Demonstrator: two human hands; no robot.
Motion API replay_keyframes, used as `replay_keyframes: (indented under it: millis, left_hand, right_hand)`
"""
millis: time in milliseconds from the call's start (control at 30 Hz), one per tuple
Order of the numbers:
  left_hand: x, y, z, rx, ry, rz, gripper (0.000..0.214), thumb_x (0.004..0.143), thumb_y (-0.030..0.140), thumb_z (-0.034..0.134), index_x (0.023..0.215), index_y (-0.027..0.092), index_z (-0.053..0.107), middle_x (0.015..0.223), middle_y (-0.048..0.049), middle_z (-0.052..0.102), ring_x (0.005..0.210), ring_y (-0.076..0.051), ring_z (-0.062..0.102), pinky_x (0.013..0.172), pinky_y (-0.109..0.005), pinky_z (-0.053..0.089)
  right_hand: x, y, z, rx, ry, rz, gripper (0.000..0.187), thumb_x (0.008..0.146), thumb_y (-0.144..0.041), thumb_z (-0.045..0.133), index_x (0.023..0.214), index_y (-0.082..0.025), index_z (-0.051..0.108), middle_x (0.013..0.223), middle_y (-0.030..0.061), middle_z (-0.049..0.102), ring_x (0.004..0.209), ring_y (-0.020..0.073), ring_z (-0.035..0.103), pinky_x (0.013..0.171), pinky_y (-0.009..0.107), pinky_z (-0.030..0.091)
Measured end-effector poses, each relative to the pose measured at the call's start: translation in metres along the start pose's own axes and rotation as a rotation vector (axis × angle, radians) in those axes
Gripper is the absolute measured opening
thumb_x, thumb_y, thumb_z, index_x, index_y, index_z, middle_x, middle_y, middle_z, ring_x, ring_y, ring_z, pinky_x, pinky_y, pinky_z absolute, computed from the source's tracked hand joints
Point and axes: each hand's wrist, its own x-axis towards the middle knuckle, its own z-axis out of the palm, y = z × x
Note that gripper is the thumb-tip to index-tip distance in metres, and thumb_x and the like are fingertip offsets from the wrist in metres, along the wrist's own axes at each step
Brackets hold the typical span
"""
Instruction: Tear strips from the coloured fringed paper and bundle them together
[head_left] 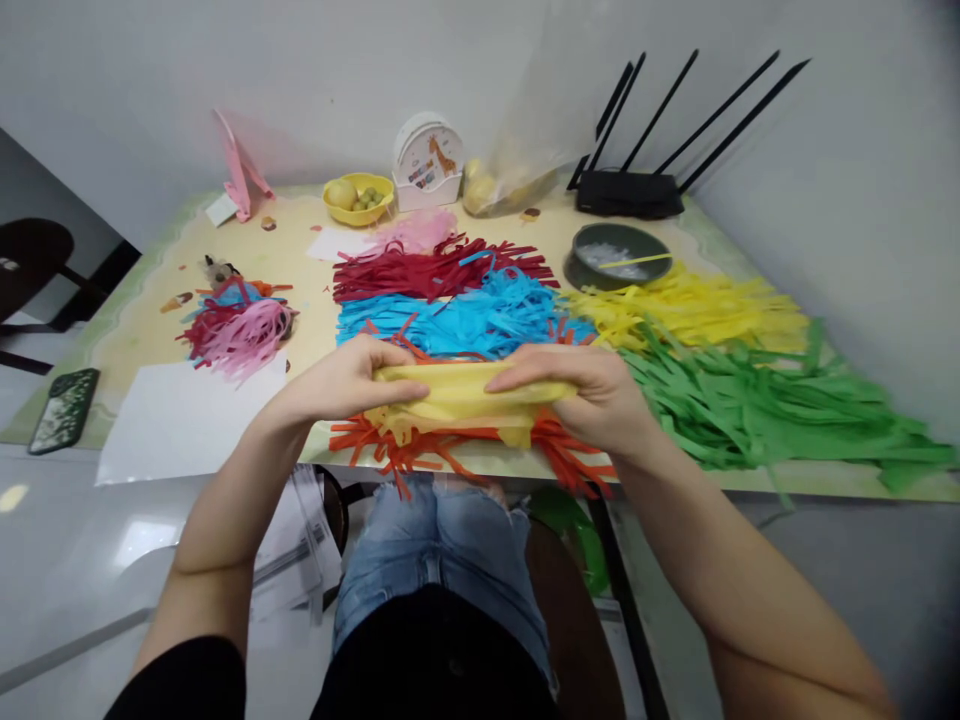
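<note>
Both hands hold one bundle of yellow paper strips (457,392) level above the table's front edge. My left hand (345,378) pinches its left end, fingers closed. My right hand (589,388) wraps over its right end, fingers pressed on top. Under the bundle lies a heap of orange strips (442,445) that hangs over the edge. Just behind the hands are blue strips (465,318) and then red strips (435,270).
Green strips (765,410) and yellow strips (697,305) fill the table's right side. A pink and red tangle (238,328), white sheet (180,415) and phone (64,408) lie left. At the back stand a grey bowl (616,255), router (630,190), yellow fruit bowl (358,196) and plastic bag (517,170).
</note>
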Motion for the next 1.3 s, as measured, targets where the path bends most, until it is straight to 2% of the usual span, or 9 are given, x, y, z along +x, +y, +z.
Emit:
replay_keyframes:
  millis: [67,133,233,367,467,700,833,1000,1300]
  left_hand:
    - [0.001,0.004,0.000,0.050,-0.017,-0.007,0.036,0.082,0.043,0.067,0.059,0.017,0.059,0.057,0.0025,0.050,0.053,-0.009,0.043,0.050,-0.022,0.034]
    - [0.000,0.007,0.000,0.075,0.006,-0.012,0.033,0.082,0.042,0.067,0.061,0.017,0.061,0.056,0.0033,0.050,0.052,-0.009,0.041,0.050,-0.022,0.032]
    - [-0.001,0.013,0.000,0.121,0.038,0.000,0.029,0.081,0.039,0.067,0.063,0.017,0.063,0.056,0.0036,0.051,0.052,-0.009,0.042,0.052,-0.023,0.032]
    - [0.000,0.017,0.002,0.141,0.057,0.005,0.026,0.082,0.038,0.067,0.066,0.018,0.065,0.057,0.0032,0.053,0.055,-0.011,0.046,0.055,-0.024,0.034]
    - [-0.004,0.011,-0.003,0.207,0.072,-0.029,0.025,0.082,0.040,0.069,0.068,0.019,0.065,0.061,0.0022,0.056,0.058,-0.013,0.049,0.058,-0.025,0.036]
    - [-0.005,0.024,-0.011,0.503,0.081,0.079,0.045,0.070,0.052,0.081,0.103,0.023,0.070,0.108,-0.0072,0.072,0.099,-0.028,0.064,0.082,-0.032,0.045]
    - [0.006,0.034,-0.005,0.421,-0.053,0.076,0.024,0.086,0.042,0.066,0.090,0.019,0.071,0.081,-0.0023,0.069,0.072,-0.016,0.061,0.066,-0.025,0.041]
    - [0.002,0.025,-0.006,0.175,-0.096,0.013,0.030,0.089,0.041,0.062,0.077,0.014,0.068,0.062,0.0029,0.059,0.054,-0.009,0.050,0.052,-0.020,0.035]
    - [-0.017,0.019,0.005,-0.063,0.137,0.004,0.023,0.082,0.036,0.074,0.082,0.013,0.069,0.073,-0.0010,0.070,0.060,-0.010,0.065,0.054,-0.017,0.049]
  right_hand:
    - [0.000,0.003,-0.017,0.003,-0.171,0.033,0.032,0.090,-0.021,0.057,0.115,-0.028,0.076,0.114,0.0033,0.078,0.104,0.0201,0.074,0.090,0.031,0.058]
    - [0.002,0.004,-0.034,0.017,-0.338,0.116,0.054,0.085,-0.033,0.071,0.138,-0.033,0.063,0.134,0.0033,0.070,0.118,0.0235,0.069,0.095,0.032,0.058]
    - [0.010,0.000,-0.042,0.037,-0.315,0.223,0.078,0.078,-0.047,0.079,0.149,-0.033,0.052,0.133,0.0037,0.070,0.120,0.0246,0.068,0.094,0.033,0.058]
    - [0.023,-0.007,-0.020,-0.125,-0.199,0.246,0.027,0.085,-0.043,0.072,0.102,-0.023,0.076,0.087,-0.0002,0.077,0.081,0.0173,0.071,0.072,0.026,0.052]
    - [0.024,-0.009,-0.009,-0.201,-0.140,0.241,0.020,0.089,-0.034,0.066,0.075,-0.021,0.071,0.067,-0.0027,0.069,0.062,0.0128,0.061,0.059,0.024,0.042]
    - [0.025,-0.019,-0.007,-0.380,-0.141,0.171,0.016,0.091,-0.030,0.065,0.079,-0.024,0.073,0.062,-0.0018,0.068,0.056,0.0131,0.054,0.055,0.026,0.033]
    - [0.028,-0.032,-0.011,-0.370,-0.160,0.186,0.018,0.091,-0.029,0.062,0.078,-0.021,0.072,0.061,-0.0019,0.065,0.055,0.0122,0.052,0.055,0.026,0.031]
    - [0.021,-0.032,-0.015,-0.202,-0.145,0.278,0.019,0.087,-0.035,0.067,0.076,-0.019,0.067,0.068,-0.0012,0.064,0.062,0.0127,0.054,0.058,0.025,0.035]
    - [0.006,-0.027,-0.001,0.026,0.043,0.300,0.030,0.087,-0.037,0.068,0.068,-0.019,0.055,0.060,-0.0039,0.050,0.053,0.0090,0.043,0.051,0.023,0.032]
